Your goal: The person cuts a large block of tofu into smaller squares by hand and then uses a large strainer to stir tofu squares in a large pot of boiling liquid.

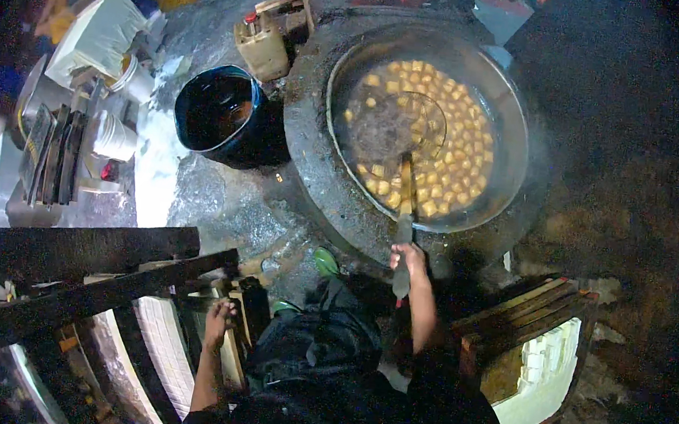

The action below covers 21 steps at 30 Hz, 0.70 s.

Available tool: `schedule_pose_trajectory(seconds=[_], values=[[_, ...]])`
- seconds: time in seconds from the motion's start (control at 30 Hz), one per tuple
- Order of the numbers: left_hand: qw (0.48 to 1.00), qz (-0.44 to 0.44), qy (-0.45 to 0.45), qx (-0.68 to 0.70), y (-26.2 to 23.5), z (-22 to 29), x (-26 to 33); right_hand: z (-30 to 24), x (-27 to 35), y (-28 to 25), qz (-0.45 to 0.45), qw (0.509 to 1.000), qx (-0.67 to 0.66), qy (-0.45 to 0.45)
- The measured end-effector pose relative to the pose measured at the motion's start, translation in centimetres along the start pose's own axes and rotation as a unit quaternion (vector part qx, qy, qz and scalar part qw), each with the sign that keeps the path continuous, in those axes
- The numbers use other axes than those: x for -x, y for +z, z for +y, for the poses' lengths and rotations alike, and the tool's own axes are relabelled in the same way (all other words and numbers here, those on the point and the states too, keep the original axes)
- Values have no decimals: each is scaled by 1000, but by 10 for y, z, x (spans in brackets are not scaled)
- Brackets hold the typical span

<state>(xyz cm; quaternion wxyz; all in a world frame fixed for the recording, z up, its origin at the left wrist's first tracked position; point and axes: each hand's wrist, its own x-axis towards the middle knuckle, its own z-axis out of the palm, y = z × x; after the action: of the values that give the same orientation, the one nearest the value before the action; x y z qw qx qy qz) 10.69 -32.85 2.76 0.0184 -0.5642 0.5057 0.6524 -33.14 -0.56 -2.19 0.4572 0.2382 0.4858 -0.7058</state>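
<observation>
A wide metal pan set in a round stove holds bubbling liquid and many golden cubes, which look like frying tofu. My right hand is wrapped around the handle of a long skimmer. The skimmer's round wire head lies in the liquid among the cubes, left of the pan's middle, partly hidden by bubbles. Lower left, my left hand hovers beside a dark wooden rack, its fingers curled in. Nothing shows in that hand, and I cannot tell whether it touches the rack.
A dark bucket and a yellowish jerrycan stand left of the stove. To my right is a wooden crate with white blocks in it. White tubs and a cloth-covered box stand far left.
</observation>
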Motion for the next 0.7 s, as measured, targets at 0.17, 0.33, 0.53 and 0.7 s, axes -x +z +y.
schedule_pose_trajectory(seconds=[0.17, 0.33, 0.53, 0.7], values=[[1000, 20, 21, -12, 1, 13, 0, -36, -26, -15, 8, 997, 43, -58], [1000, 8, -6, -11, -9, -35, 16, -51, -9, -60, -16, 995, 69, -64], [966, -120, -28, 228, -18, -101, 28, -34, 38, -84, -185, 953, -240, 19], [993, 9, -35, 110, 4, -60, 44, -9, 64, -49, -185, 942, -276, 47]])
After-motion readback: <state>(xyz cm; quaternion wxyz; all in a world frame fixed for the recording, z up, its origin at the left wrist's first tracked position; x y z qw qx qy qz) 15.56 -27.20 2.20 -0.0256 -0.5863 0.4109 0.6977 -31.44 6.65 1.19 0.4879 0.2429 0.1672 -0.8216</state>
